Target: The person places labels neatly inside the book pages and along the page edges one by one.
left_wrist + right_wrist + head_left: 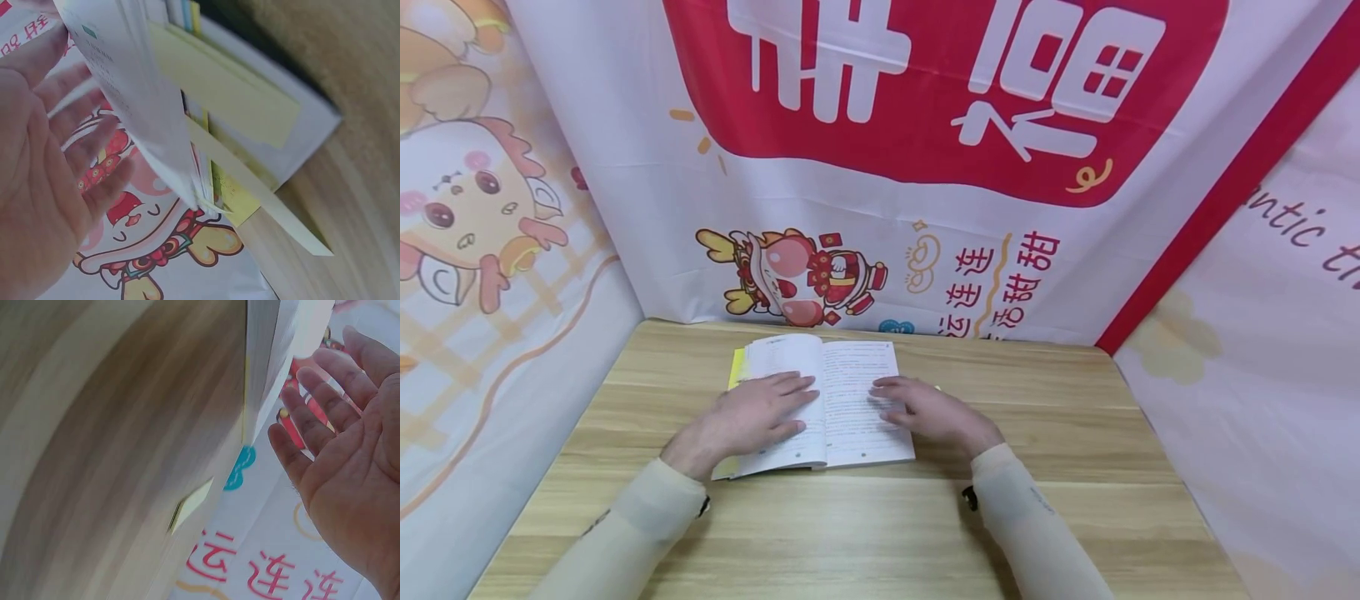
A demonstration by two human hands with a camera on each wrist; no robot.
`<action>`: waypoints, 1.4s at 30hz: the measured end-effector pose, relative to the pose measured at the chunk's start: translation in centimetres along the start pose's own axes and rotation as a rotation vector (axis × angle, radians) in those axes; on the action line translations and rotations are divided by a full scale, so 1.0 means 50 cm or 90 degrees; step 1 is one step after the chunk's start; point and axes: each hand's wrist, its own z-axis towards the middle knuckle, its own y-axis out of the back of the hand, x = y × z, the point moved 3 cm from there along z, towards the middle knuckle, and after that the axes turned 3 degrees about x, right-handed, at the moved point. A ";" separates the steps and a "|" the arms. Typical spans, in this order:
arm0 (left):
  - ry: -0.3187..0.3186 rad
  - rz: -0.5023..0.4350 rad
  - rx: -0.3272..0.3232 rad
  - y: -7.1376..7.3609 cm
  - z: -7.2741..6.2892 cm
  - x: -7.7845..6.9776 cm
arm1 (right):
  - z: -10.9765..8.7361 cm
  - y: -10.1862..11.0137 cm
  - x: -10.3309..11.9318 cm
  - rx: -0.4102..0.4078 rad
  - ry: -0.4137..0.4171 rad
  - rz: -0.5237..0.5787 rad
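Observation:
An open book (859, 367) with printed white pages lies on the wooden table. My left hand (760, 417) is over its left page, fingers extended toward the middle fold. In the left wrist view the palm and straight fingers of this left hand (44, 169) are beside the raised pages (125, 94). Pale yellow paper strips (225, 81) stick out from the book's edge there. My right hand (928, 408) has its fingertips over the outer part of the right page. The right wrist view shows this right hand (350, 437) with loosely spread fingers and nothing in the palm.
A small pale yellow piece (192, 503) is on the table to the right of the book, mostly hidden by my right hand in the head view. A printed cloth (820, 183) hangs at the table's back edge, with more cloth (550, 333) along the left side.

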 end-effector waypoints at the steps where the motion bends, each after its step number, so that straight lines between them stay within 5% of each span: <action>1: -0.010 -0.012 0.002 0.000 0.001 -0.002 | -0.003 0.003 -0.007 -0.003 -0.006 0.001; 9: -0.076 -0.081 -0.011 -0.016 0.006 0.004 | -0.022 0.023 -0.055 -0.011 -0.039 0.015; 19: -0.028 -0.062 0.024 -0.009 0.003 -0.009 | -0.046 0.033 -0.098 -0.012 -0.073 -0.029; 28: -0.027 -0.062 0.030 -0.012 0.004 -0.004 | -0.070 0.046 -0.128 -0.024 -0.135 -0.035; 42: -0.024 -0.075 0.031 -0.015 0.004 -0.003 | -0.085 0.067 -0.156 -0.026 -0.110 -0.193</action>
